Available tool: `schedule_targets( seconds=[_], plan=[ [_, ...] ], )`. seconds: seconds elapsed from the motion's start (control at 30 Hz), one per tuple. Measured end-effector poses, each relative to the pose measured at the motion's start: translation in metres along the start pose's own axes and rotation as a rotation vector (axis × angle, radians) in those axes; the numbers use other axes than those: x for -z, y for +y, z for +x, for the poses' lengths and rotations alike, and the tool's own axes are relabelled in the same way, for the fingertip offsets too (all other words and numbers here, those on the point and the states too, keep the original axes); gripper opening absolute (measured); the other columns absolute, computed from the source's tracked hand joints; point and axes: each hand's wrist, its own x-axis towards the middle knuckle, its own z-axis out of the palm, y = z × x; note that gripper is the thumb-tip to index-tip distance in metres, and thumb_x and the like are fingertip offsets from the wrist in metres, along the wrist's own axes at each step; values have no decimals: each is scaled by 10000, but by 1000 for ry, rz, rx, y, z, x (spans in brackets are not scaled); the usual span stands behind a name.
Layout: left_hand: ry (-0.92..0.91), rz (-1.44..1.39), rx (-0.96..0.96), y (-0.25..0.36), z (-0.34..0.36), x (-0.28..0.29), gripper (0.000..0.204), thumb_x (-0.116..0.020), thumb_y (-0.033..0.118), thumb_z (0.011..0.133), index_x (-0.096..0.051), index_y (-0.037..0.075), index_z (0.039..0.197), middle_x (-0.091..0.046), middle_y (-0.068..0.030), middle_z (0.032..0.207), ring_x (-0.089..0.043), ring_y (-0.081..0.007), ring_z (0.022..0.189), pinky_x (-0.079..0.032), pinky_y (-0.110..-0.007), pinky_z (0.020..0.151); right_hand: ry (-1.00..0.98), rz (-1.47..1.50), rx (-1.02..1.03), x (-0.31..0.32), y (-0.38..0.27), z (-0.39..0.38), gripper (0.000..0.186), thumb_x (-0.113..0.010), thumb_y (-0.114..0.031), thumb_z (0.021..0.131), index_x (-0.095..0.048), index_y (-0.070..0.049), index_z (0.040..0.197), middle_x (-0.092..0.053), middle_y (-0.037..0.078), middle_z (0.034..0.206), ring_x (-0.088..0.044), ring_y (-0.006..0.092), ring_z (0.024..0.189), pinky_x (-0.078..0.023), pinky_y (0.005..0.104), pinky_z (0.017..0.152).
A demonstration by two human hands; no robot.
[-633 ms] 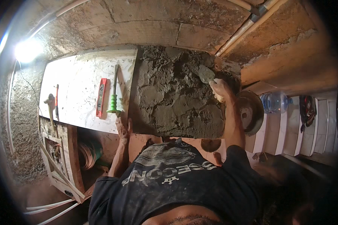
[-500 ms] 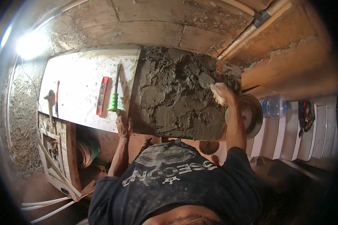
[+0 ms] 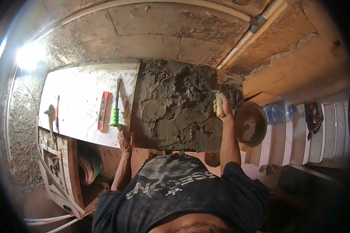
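Observation:
My right hand point(image 3: 226, 105) is closed round the pale handle of a trowel point(image 3: 219, 107) at the right end of a bed of wet grey mortar point(image 3: 171, 112). The trowel's blade hardly shows against the mortar. On the front edge of a large white tile point(image 3: 76, 103) rests my left hand point(image 3: 125, 140), fingers stretched out and holding nothing. Just beyond its fingertips lies a chisel point(image 3: 116, 112) with a green hand guard. Left of the chisel is a red spirit level point(image 3: 103, 111).
A hammer point(image 3: 49, 110) and a thin red-handled tool point(image 3: 57, 112) lie at the tile's left. Beside the mortar's right end stands a round mortar basin point(image 3: 251, 126). Farther right, a clear plastic bottle point(image 3: 278, 112) sits by stairs point(image 3: 297, 138). Pipes point(image 3: 241, 42) run along the wall.
My right hand has shifted a little left and toward me. The trowel has turned, so its blade no longer shows flat. My left hand keeps its place on the tile; the view has tilted slightly.

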Motion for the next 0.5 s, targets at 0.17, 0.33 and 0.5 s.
schedule_targets(
  seconds=[0.17,0.33,0.5],
  plan=[
    [112,68,-37,-20,-9,-17,552,-561,329,849,-435,-81,1196,-510,-280,1106,-440,-459,1050,-333,-509,926,89,293,-25,7,-7,42,367,-500,-371,911,-516,-57,1101,-547,55,759,-528,122,540,-457,256,417],
    [-9,5,34,-7,-3,-9,552,-582,316,841,-447,-116,1156,-499,-310,1136,-437,-479,1083,-328,-510,956,188,-801,212,-20,34,13,507,-485,-419,897,-473,-23,1214,-582,115,765,-576,207,548,-483,352,473],
    [29,68,0,-24,-11,-15,529,-582,306,838,-454,-114,1133,-474,-317,1146,-424,-483,1078,-325,-514,950,128,-1273,208,-18,32,36,571,-441,-392,925,-372,-6,1340,-602,197,1030,-621,243,653,-488,399,605]
  ],
)
